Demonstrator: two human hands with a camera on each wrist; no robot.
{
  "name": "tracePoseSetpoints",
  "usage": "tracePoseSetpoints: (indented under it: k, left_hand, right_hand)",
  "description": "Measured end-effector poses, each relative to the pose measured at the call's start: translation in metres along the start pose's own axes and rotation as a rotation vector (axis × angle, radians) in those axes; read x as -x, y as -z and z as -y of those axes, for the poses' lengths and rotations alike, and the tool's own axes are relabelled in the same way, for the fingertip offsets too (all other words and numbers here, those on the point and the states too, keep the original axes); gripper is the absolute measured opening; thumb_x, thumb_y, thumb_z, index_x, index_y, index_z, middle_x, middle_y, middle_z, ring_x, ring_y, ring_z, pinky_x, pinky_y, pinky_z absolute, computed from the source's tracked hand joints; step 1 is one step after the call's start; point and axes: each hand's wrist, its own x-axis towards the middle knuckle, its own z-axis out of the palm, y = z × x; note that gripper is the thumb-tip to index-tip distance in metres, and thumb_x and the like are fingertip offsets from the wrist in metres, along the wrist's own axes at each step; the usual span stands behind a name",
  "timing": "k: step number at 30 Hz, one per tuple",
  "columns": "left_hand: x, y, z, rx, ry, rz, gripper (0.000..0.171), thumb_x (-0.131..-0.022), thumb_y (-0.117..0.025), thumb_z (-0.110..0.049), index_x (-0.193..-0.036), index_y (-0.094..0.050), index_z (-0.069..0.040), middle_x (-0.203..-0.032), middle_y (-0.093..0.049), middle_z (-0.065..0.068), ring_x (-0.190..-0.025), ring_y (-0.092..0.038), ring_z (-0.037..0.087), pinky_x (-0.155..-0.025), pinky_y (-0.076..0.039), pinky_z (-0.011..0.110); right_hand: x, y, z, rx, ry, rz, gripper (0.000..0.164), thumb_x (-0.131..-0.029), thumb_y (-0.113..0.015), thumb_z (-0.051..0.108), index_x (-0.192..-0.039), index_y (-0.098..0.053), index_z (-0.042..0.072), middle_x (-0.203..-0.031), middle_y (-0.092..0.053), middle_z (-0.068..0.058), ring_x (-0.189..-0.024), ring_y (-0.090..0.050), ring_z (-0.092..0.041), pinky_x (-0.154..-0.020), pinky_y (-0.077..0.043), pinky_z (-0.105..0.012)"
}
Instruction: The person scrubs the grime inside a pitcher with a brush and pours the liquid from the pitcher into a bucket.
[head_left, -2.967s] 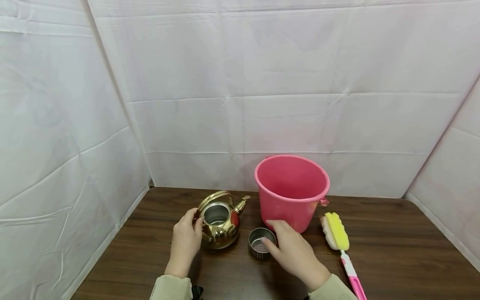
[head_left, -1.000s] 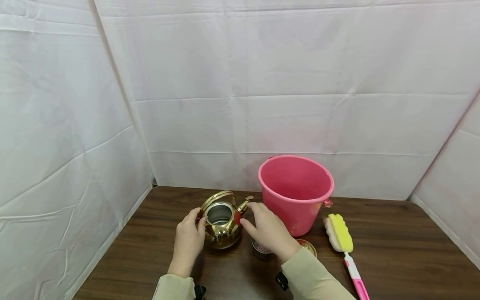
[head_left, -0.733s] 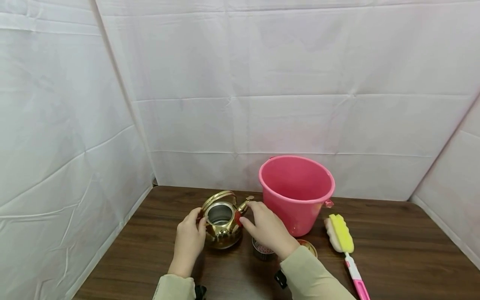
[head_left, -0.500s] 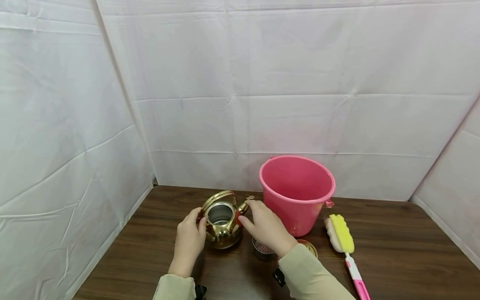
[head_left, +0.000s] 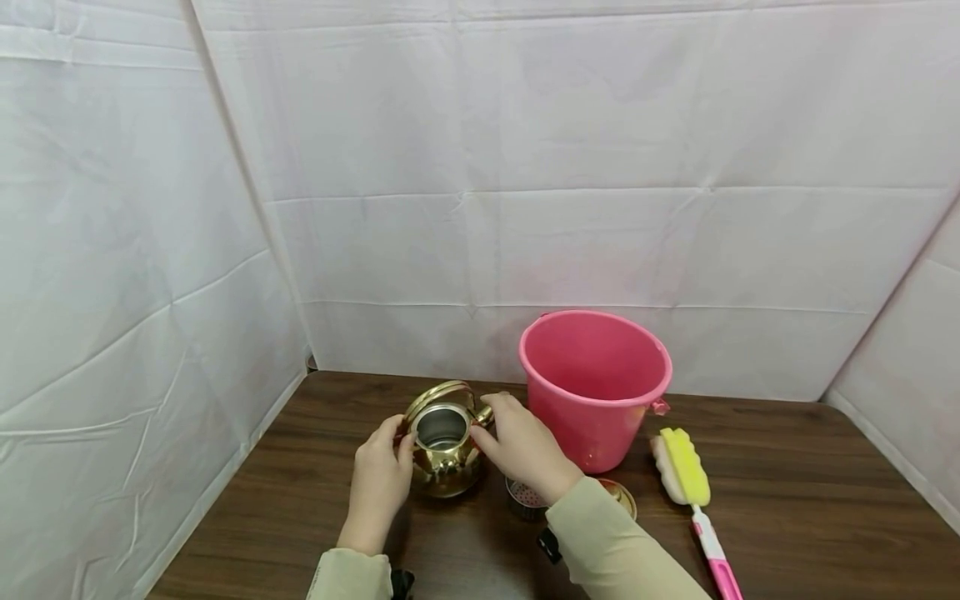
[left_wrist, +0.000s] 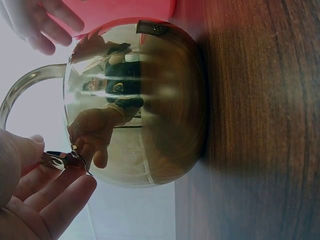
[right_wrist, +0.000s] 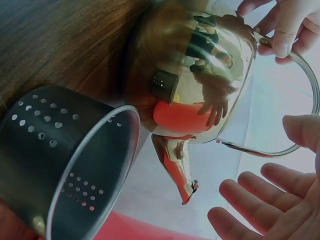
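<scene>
**Left hand pinches kettle handle while right hand spreads by the spout**

The gold kettle (head_left: 445,477) stands upright on the brown worktop (head_left: 810,500), to the left of the pink bucket (head_left: 573,433), open at the top so that its silvery inside shows. Its spout (right_wrist: 174,160) points to the right, toward the bucket, and its arched handle (left_wrist: 30,77) rises over the mouth.

The left hand (head_left: 379,479) is at the kettle's left side, its thumb and fingers pinching the lower end of the handle, near the joint with the body. The right hand (head_left: 525,442) is on the other side, beside the spout; its fingers are spread and nearly straight, the thumb well apart from them. In the right wrist view these fingers are clear of the spout; whether the thumb touches the handle, I cannot tell.

A metal strainer (right_wrist: 45,145) with small holes stands open end up just beside the kettle, partly hidden by the right hand. A round gold lid (head_left: 624,500) lies in front of the bucket, part of it behind the right sleeve (head_left: 615,537). Farther right lies a brush (head_left: 692,490) with a yellow and white sponge head and a pink and white grip. White cloth (head_left: 585,150) hangs behind the worktop.
</scene>
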Motion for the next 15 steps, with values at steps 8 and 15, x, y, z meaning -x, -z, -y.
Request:
tracePoseSetpoints:
  k: [8, 15]
  left_hand:
    - [-0.0002, -0.0004, 0.0018, -0.003, 0.009, 0.010, 0.020, -0.089, -0.064, -0.005, -0.107, -0.062, 0.001, -0.095, -0.069, 0.017, -0.086, -0.068, 0.031, -0.071, -0.056, 0.041]
    - [-0.0003, -0.0009, 0.0017, -0.002, 0.007, 0.008, 0.020, -0.089, -0.064, -0.005, -0.107, -0.062, 0.001, -0.095, -0.068, 0.018, -0.085, -0.068, 0.031, -0.071, -0.056, 0.041]
  right_hand:
    - [-0.0043, -0.0010, 0.0013, 0.004, -0.017, 0.024, 0.051, -0.091, -0.060, 0.034, -0.131, -0.051, 0.004, -0.129, -0.056, -0.012, -0.115, -0.058, -0.027, -0.097, -0.048, -0.044]
    - [-0.0102, -0.0038, -0.0002, 0.016, -0.031, 0.041, 0.049, -0.092, -0.061, 0.033, -0.131, -0.051, 0.005, -0.126, -0.057, -0.013, -0.112, -0.059, -0.027, -0.094, -0.050, -0.044]
